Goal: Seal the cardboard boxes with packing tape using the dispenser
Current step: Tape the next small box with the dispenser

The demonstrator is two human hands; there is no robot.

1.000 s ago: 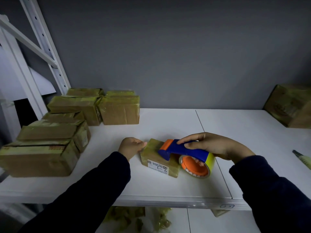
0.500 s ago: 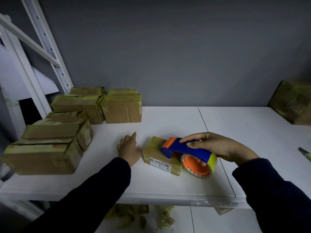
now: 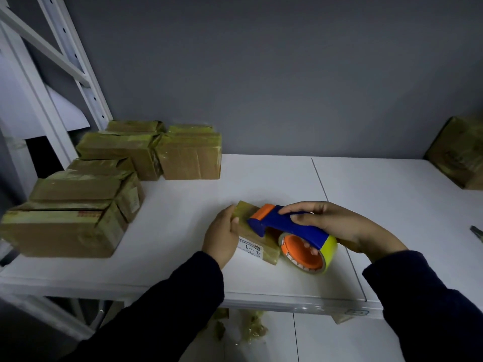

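Grey wall behind white shelf (image 3: 261, 178), left hand (image 3: 220, 237) steadying small box (image 3: 257, 240), right hand (image 3: 337, 226) gripping tape dispenser (image 3: 287, 227), seemingly touching box

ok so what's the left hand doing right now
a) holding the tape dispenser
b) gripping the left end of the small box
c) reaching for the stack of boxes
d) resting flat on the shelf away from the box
b: the left hand wraps the left end of the small box, while the right hand holds the tape dispenser on top of it.
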